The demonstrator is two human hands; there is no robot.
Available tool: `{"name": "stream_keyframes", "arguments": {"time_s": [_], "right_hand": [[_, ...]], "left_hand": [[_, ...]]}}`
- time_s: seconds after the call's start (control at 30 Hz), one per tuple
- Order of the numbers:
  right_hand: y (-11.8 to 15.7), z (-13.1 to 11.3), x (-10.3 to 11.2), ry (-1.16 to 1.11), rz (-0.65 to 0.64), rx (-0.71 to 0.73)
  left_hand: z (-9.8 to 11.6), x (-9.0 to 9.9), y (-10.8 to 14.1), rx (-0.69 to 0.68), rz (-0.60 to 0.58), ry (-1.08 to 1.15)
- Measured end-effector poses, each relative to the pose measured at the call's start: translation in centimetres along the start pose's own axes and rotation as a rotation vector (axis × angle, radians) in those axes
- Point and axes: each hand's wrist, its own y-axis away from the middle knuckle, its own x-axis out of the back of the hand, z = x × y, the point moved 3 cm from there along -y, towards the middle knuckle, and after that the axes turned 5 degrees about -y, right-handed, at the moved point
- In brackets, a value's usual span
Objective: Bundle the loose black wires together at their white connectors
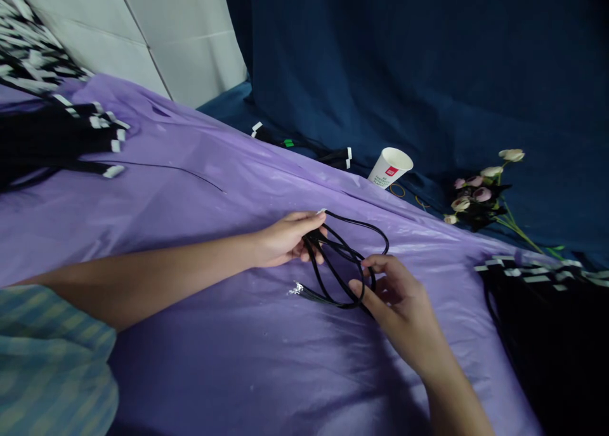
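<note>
Loops of black cord (337, 285) hang between my two hands above the purple cloth. My left hand (291, 238) pinches the cord at its gathered end, where a small white tip shows by the thumb. On the other side, my right hand (404, 306) curls its thumb and fingers around the far side of the loops. Its lower fingers are partly hidden behind the palm. A small bundle of dark strands with silvery ends (298, 289) shows just below the loops. Whether it belongs to the same cord I cannot tell.
Purple cloth (214, 360) covers the surface. Bundles of white-tipped black cords lie at the left (52, 141) and right (547, 334). Past the cloth's edge are another black bundle (309, 147), a paper cup (387, 166), artificial flowers (480, 191) and a dark blue curtain (404, 61).
</note>
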Motion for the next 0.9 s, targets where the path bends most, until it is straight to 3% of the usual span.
{"name": "stream_keyframes", "arguments": {"time_s": [0.13, 0.2, 0.4, 0.7, 0.9], "right_hand": [[0.5, -1.6, 0.5, 0.413, 0.338, 0.342], [0.8, -2.3, 0.4, 0.431, 0.383, 0.467], [1.5, -3.4, 0.0, 0.246, 0.235, 0.573], [1.7, -2.9, -0.9, 0.039, -0.058, 0.479], [1.6, -3.3, -0.4, 0.016, -0.069, 0.496]], "left_hand": [[0.1, -0.1, 0.1, 0.004, 0.0, 0.019], [0.1, 0.0, 0.0, 0.0, 0.006, 0.024], [0.0, 0.0, -0.2, -0.011, 0.002, 0.022], [0.2, -0.1, 0.1, -0.016, 0.02, 0.018], [0.1, 0.1, -0.1, -0.032, -0.004, 0.046]]}}
